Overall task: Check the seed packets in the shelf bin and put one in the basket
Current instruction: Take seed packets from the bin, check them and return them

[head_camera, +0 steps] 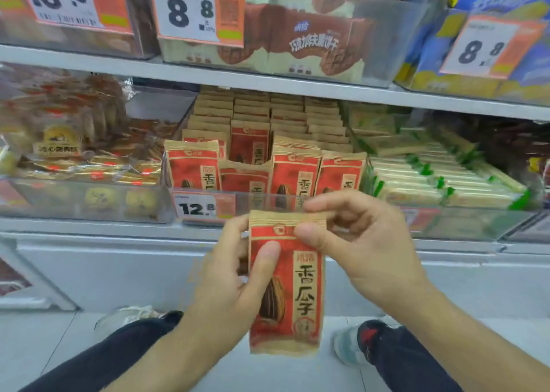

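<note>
seed packet upright | left grip holds | right grip pinches top

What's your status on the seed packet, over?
Left hand and right hand both pinch one seed packet, upright, out of the shelf bin. Basket not in view. Nothing in the way.

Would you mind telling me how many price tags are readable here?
4: 18.8 top left, 8.8 top centre, 8.8 top right, 12-something on the seed bin. Blurred ones may be hidden.
</note>
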`<act>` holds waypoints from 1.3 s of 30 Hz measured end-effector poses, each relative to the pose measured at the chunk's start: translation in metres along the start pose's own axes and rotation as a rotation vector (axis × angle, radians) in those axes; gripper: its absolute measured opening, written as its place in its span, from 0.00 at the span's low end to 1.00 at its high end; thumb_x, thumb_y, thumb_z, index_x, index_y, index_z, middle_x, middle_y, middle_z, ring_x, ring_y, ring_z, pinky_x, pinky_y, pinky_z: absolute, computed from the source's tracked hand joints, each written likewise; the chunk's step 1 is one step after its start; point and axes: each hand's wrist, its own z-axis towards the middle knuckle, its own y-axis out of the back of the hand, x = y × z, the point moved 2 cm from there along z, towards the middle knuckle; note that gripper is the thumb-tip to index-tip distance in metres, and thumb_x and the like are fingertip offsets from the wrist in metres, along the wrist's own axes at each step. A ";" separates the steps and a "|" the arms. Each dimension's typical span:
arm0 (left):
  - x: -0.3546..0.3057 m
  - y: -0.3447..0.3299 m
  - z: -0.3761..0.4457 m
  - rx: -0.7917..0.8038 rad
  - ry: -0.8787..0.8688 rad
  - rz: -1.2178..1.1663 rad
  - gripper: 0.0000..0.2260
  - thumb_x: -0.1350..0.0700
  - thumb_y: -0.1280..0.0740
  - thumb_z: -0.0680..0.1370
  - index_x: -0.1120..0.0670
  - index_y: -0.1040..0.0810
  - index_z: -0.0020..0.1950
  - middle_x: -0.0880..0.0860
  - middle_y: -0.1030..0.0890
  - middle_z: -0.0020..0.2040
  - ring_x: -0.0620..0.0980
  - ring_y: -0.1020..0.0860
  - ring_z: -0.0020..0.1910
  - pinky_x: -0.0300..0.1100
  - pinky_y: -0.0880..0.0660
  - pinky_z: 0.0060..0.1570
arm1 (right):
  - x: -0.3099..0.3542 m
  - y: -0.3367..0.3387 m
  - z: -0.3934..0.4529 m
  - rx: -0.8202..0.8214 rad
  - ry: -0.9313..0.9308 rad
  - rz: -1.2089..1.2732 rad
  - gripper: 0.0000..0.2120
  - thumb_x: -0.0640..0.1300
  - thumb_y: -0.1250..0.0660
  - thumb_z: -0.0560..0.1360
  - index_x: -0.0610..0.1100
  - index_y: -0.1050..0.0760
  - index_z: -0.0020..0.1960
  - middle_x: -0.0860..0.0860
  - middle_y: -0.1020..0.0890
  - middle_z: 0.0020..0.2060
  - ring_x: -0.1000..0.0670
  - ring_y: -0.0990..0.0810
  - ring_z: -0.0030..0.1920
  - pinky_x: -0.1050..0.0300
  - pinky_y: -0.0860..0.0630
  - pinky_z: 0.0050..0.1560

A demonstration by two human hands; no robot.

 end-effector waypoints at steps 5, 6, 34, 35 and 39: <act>0.040 -0.022 -0.039 0.097 0.364 0.010 0.10 0.47 0.39 0.78 0.50 0.26 0.54 0.54 0.14 0.38 0.52 0.15 0.35 0.42 0.20 0.35 | -0.075 0.003 -0.059 0.047 -0.651 0.276 0.17 0.47 0.27 0.72 0.36 0.19 0.54 0.41 0.13 0.42 0.47 0.14 0.40 0.60 0.19 0.41; 0.047 -0.025 -0.047 0.070 0.396 0.029 0.10 0.47 0.39 0.78 0.52 0.25 0.52 0.54 0.14 0.36 0.53 0.16 0.33 0.41 0.22 0.32 | -0.087 0.002 -0.071 0.088 -0.690 0.252 0.17 0.50 0.29 0.75 0.36 0.19 0.53 0.42 0.13 0.42 0.48 0.13 0.42 0.60 0.19 0.43; 0.144 -0.071 -0.088 -0.044 0.890 -0.091 0.08 0.55 0.34 0.81 0.59 0.20 0.51 0.59 0.13 0.40 0.56 0.15 0.38 0.46 0.19 0.42 | -0.192 0.034 -0.143 0.358 -0.950 0.126 0.09 0.45 0.30 0.79 0.39 0.19 0.53 0.41 0.13 0.44 0.41 0.13 0.42 0.51 0.16 0.39; 0.143 -0.072 -0.088 0.002 0.908 -0.106 0.08 0.54 0.34 0.81 0.58 0.20 0.52 0.58 0.13 0.42 0.56 0.14 0.39 0.47 0.19 0.44 | -0.193 0.036 -0.142 0.321 -0.948 0.116 0.09 0.44 0.31 0.79 0.38 0.19 0.52 0.41 0.13 0.44 0.40 0.13 0.41 0.52 0.16 0.37; 0.139 -0.074 -0.092 0.214 1.016 -0.123 0.10 0.53 0.34 0.82 0.59 0.20 0.54 0.55 0.13 0.42 0.50 0.15 0.39 0.41 0.19 0.40 | -0.193 0.038 -0.143 0.182 -0.966 0.169 0.09 0.43 0.33 0.80 0.37 0.18 0.52 0.40 0.13 0.43 0.37 0.14 0.44 0.54 0.18 0.35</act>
